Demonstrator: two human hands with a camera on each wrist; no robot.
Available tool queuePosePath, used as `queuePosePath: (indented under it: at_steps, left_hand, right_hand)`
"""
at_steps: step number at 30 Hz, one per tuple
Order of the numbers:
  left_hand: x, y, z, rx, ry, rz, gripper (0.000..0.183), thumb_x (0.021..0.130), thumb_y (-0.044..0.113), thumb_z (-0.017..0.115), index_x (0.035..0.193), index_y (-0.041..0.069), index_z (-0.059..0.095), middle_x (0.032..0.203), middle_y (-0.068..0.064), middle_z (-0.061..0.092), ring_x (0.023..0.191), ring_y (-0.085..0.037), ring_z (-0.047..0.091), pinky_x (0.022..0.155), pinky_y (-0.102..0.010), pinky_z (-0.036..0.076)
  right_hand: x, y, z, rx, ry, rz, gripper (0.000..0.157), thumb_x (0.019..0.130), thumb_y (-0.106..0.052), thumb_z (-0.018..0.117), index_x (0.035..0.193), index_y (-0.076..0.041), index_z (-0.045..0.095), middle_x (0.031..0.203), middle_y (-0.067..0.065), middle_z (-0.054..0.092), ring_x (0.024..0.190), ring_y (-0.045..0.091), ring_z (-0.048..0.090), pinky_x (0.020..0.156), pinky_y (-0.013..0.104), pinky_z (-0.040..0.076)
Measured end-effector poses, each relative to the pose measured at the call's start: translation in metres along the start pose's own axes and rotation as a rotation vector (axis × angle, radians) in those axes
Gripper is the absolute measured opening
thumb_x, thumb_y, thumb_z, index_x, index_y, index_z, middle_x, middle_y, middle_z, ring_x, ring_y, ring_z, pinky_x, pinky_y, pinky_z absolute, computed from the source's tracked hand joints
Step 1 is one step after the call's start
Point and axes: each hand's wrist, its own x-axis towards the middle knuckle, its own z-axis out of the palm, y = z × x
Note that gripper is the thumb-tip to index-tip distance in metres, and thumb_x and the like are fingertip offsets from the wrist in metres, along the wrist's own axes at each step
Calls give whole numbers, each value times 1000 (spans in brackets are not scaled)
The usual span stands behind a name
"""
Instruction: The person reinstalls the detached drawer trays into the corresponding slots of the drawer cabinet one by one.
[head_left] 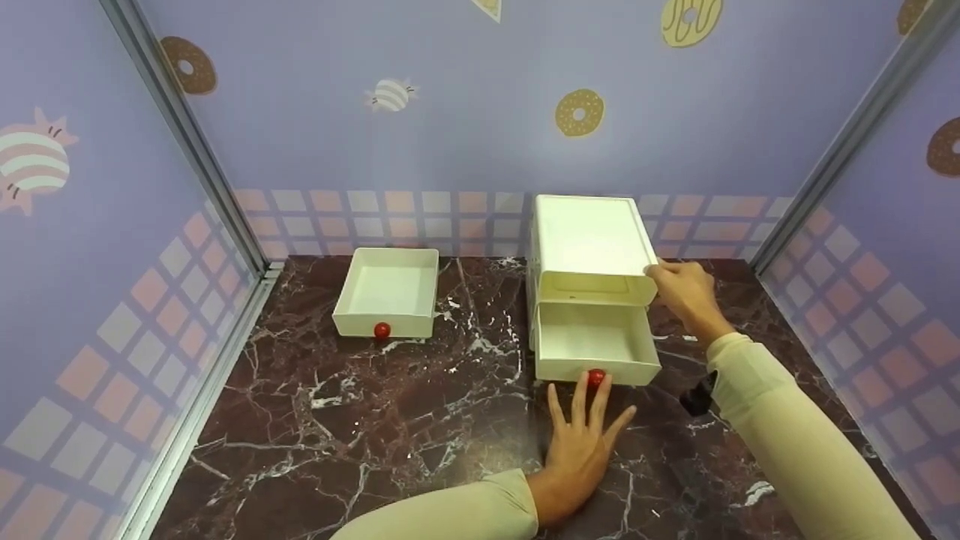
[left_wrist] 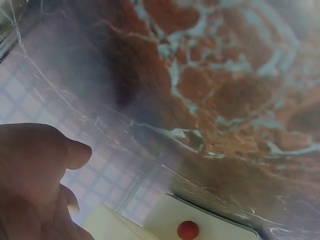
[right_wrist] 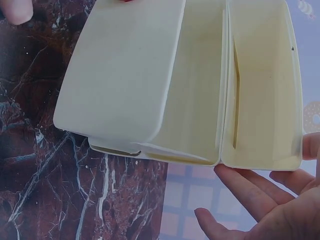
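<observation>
A white two-level drawer unit [head_left: 592,232] stands at the back right, its upper slot without a drawer. Its lower drawer [head_left: 596,337] is pulled partway out and holds nothing. The left hand [head_left: 577,450] spreads its fingers just in front of that drawer, two fingertips at its red round knob [head_left: 596,377]. At the unit's upper right front corner, the right hand [head_left: 684,292] grips the edge; in the right wrist view its fingers [right_wrist: 250,192] lie along the side wall, with the thumb at the top edge.
A separate white drawer [head_left: 386,325] with a red knob [head_left: 382,330] sits on the dark marbled table [head_left: 360,420] to the left. Patterned purple walls [head_left: 450,135] enclose the back and both sides. A small black object [head_left: 699,394] shows beside the right wrist.
</observation>
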Motion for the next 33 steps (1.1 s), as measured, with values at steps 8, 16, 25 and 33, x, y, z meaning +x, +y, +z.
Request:
queuePosePath:
  at_steps: [8, 16, 25, 33]
  left_hand:
    - [13, -9, 9, -40, -13, -1, 93, 94, 53, 61, 163, 45, -2, 172, -12, -14, 158, -45, 4, 112, -83, 9]
    - [28, -18, 17, -14, 10, -8, 90, 95, 46, 60, 163, 44, 2, 172, -9, -15, 158, -44, 5, 112, -81, 17]
    - [45, -28, 16, -16, -12, -17, 89, 98, 38, 58, 163, 43, -2, 173, -6, -13, 159, -42, 5, 112, -82, 17]
    - [57, -36, 17, 12, -9, -37, 86, 99, 34, 56, 163, 44, -1, 174, -3, -9, 159, -40, 6, 112, -77, 25]
  right_hand:
    - [1, 1, 2, -53, 29, -10, 54, 98, -42, 54, 139, -9, 62, 131, 19, 69, 99, 33, 70, 72, 28, 52]
    - [1, 1, 2, -59, 41, -22, 53, 98, -40, 56, 139, -8, 62, 134, 20, 66, 80, 20, 72, 65, 24, 53]
    - [0, 0, 0, -58, 38, -12, 53, 98, -41, 55, 141, -10, 60, 132, 19, 67, 91, 29, 71, 75, 31, 53]
    - [0, 0, 1, -65, 54, -15, 51, 96, -41, 56, 138, -11, 63, 129, 20, 69, 102, 35, 67, 91, 46, 53]
